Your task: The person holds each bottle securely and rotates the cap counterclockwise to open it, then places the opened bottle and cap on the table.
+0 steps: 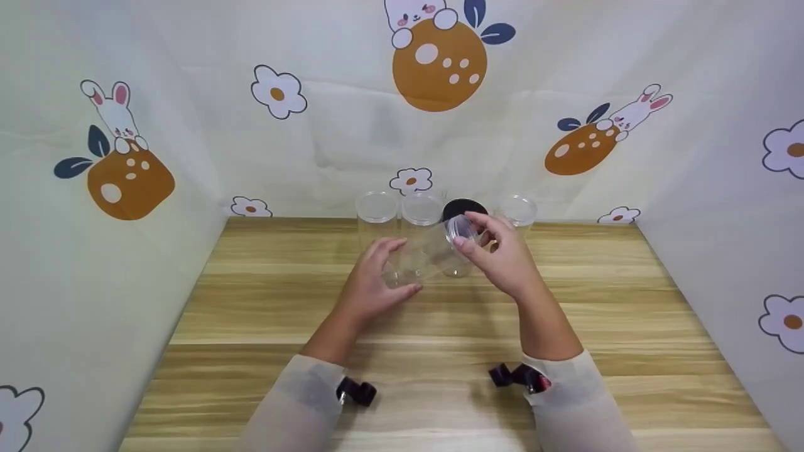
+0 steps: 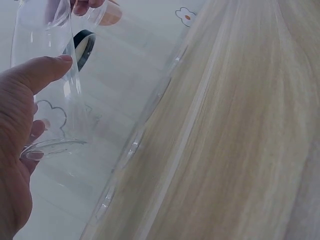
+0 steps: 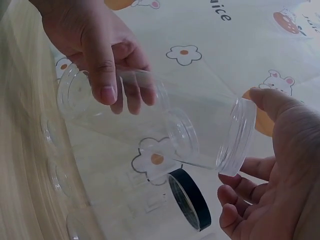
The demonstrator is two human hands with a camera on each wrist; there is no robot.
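A clear plastic jar is held tilted above the table, its lidded end up and to the right. My left hand grips the jar's body near the base; in the left wrist view the thumb lies along the side and fingers show behind. With thumb and fingers, my right hand holds the clear lid at the other end by its rim. Whether the lid is loose on the jar, I cannot tell. Directly behind the held jar stands another jar with a black lid, partly hidden by the right hand.
Upright clear jars stand in a row along the table's back edge: a far-left jar, a jar beside it and a right-hand jar. The wood-grain table meets patterned cloth walls behind and on both sides.
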